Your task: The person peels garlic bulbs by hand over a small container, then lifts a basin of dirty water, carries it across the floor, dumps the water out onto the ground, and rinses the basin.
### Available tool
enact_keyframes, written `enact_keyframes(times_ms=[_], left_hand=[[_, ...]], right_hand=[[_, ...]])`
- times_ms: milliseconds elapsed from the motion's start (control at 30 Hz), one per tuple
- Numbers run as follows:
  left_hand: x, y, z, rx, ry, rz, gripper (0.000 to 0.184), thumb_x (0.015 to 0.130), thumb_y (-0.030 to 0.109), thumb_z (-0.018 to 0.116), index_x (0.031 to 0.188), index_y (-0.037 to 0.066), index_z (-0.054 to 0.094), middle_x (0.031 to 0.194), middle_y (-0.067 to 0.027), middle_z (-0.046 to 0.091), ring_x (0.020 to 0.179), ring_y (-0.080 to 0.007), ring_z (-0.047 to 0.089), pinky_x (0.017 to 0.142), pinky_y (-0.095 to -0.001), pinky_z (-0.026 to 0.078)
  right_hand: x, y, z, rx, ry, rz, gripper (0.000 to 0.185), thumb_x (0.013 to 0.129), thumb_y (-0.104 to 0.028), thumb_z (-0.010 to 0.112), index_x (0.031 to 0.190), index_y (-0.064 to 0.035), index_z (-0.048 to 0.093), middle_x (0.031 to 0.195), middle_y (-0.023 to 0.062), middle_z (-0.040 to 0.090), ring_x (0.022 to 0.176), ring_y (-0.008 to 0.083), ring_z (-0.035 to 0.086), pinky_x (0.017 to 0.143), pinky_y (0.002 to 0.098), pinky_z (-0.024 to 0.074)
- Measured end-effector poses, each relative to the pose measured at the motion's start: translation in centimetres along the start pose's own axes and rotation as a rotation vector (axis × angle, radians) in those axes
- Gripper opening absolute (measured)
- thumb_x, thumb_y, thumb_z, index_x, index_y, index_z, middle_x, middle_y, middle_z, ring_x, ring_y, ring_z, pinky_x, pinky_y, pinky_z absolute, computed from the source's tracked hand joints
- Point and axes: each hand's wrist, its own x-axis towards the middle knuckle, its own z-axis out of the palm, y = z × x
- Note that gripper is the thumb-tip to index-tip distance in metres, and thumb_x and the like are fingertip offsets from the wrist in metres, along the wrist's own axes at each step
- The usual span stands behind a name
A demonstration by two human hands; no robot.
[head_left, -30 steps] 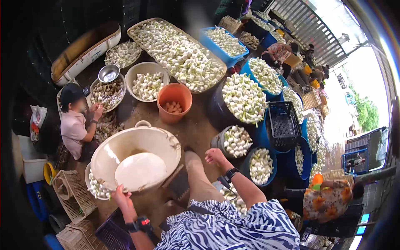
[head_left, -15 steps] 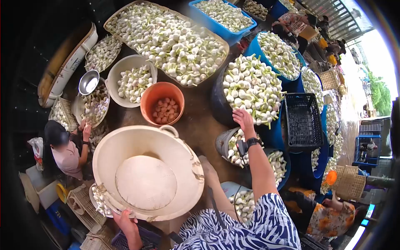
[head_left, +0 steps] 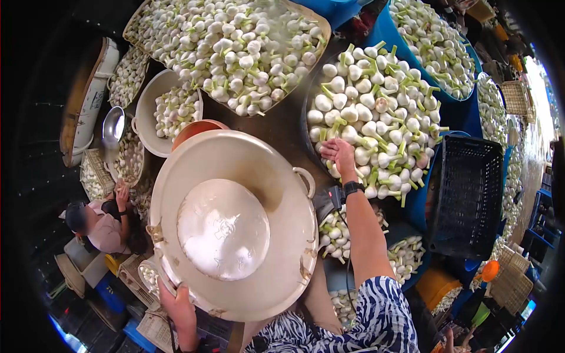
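Observation:
My left hand [head_left: 178, 306] is closed on the lower left rim of a big off-white plastic basin [head_left: 282, 235]. The basin is tilted toward me, its inside bare apart from some wear and stains, with patched cracks along the rim. My right hand [head_left: 340, 157] lies with fingers stretched out at the near left edge of a heap of garlic bulbs [head_left: 376, 117] with green stems. Its fingertips touch or hover just over the bulbs; I cannot tell which. The heap fills a dark round tub, mostly hidden beneath it.
An orange bucket [head_left: 197, 130] is partly hidden behind the basin. Beside it stands a white tub [head_left: 146, 112] of garlic. A large garlic-filled container [head_left: 322, 29] lies ahead, a black crate [head_left: 468, 194] to the right. A person [head_left: 106, 226] works at the left.
The basin has shifted right and tilted, covering most of the orange bucket. My right hand stays by the garlic heap, which now looks closer. The whole view has shifted.

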Motion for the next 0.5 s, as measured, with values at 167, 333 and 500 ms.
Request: enact_keyframes(times_ms=[167,333,500], left_hand=[[0.7,2.5,5.4,0.128,-0.008,0.131,0.041,0.074,-0.001,0.049,0.115,-0.007,0.044,0.101,-0.0174,0.056,0.094,-0.0258,0.055,0.087,-0.0348,0.041],[1.4,4.5,8.0,0.006,-0.008,0.302,0.033,0.073,-0.001,0.050,0.106,-0.004,0.048,0.092,-0.0134,0.057,0.086,-0.0234,0.056,0.081,-0.0335,0.043],[1.8,5.2,8.5,0.055,-0.062,0.367,0.029,0.072,-0.001,0.050,0.101,-0.003,0.048,0.088,-0.0111,0.056,0.081,-0.0201,0.054,0.077,-0.0316,0.043]], right_hand=[[2.3,2.1,-1.4,-0.006,0.083,0.001,0.031,0.090,-0.029,0.044,0.091,0.0003,0.055,0.089,0.0149,0.064,0.074,0.0255,0.065,0.069,0.0364,0.0542],[9.3,9.1,-6.3,0.204,0.081,-0.058,0.026,0.091,-0.022,0.042,0.098,-0.0004,0.054,0.093,0.0171,0.062,0.080,0.0292,0.062,0.071,0.0391,0.0525],[-3.1,0.9,3.8,0.434,-0.326,-0.105,0.034,0.093,-0.030,0.045,0.102,0.0007,0.057,0.092,0.0160,0.062,0.089,0.0269,0.060,0.085,0.0424,0.0472]])
